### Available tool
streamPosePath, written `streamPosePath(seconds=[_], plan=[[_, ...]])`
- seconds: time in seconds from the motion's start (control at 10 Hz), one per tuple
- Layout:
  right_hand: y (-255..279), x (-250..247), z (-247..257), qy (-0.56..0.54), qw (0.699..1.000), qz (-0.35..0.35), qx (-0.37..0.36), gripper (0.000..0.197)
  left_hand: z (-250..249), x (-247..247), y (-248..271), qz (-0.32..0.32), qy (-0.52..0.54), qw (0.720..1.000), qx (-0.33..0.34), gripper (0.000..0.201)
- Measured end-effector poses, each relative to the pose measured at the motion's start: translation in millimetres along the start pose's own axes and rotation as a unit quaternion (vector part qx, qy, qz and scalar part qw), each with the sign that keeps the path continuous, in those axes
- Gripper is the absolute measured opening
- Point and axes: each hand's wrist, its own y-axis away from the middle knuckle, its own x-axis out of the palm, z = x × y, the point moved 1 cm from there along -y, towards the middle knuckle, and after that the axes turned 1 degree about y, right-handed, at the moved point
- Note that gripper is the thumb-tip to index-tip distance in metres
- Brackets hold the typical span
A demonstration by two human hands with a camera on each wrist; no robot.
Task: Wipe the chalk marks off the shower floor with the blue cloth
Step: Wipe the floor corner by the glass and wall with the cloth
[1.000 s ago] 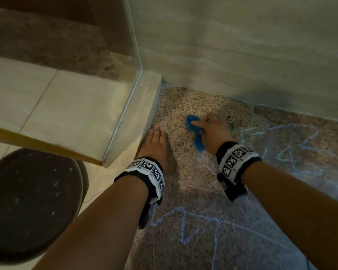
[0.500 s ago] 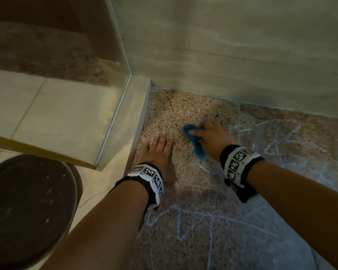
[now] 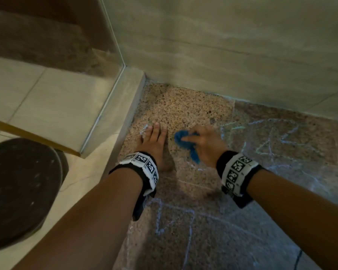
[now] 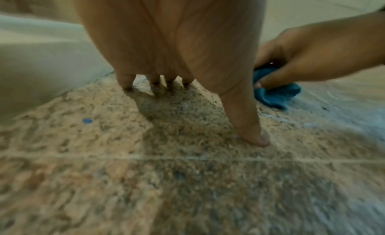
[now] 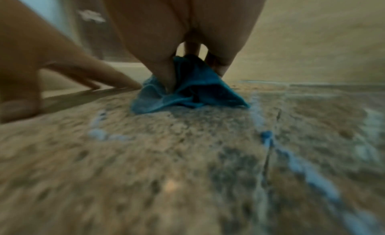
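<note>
Left hand: I see my left hand (image 3: pixel 154 145) flat on the shower floor (image 3: pixel 183 110), fingers straight, holding nothing; it lies between the curb (image 3: pixel 123 121) and the blue cloth (image 3: pixel 185 145).
Right hand: my right hand (image 3: pixel 205 141) has its fingers curled round the bunched cloth and presses it to the floor, just beside my left hand.
Blue cloth: crumpled under my right palm, touching the floor, near the curb.
Chalk marks: pale blue chalk marks (image 3: pixel 271 141) lie on the side of the cloth away from the curb; more of them lie nearer me.
Curb: it runs to the wall (image 3: pixel 242 55) and bears a glass panel (image 3: pixel 109 94).
</note>
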Motion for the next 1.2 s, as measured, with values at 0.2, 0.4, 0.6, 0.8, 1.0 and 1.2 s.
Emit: streamPosePath(seconds=[0.2,0.4,0.6,0.8,1.0,1.2], plan=[[6.8,7.1,10.7,0.056,0.998,-0.026,0.025,0.016,-2.3,-5.1,1.3,-0.001,0.01,1.0,-0.013,0.108],[28.9,19.2,17.3,0.091,0.99,0.065,-0.089,0.047,0.0,-2.3,-1.0,0.001,0.023,1.0,-0.001,0.116],[0.2,1.2,-10.2,0.087,0.996,0.002,-0.009,0.045,0.0,-1.7,-1.5,-0.015,0.005,1.0,-0.009,0.113],[9.8,10.7,5.0,0.085,0.995,0.06,0.004,0.031,-2.3,-3.2,1.3,-0.016,0.012,1.0,-0.007,0.104],[-6.8,-9.5,-34.0,0.049,0.992,0.019,0.114,0.049,-3.3,-7.1,5.8,-0.006,0.013,1.0,-0.005,0.103],[-0.4,-1.0,-13.3,0.068,0.994,0.05,0.074,0.025,-2.6,-5.6,4.3,-0.013,0.014,1.0,-0.003,0.102]])
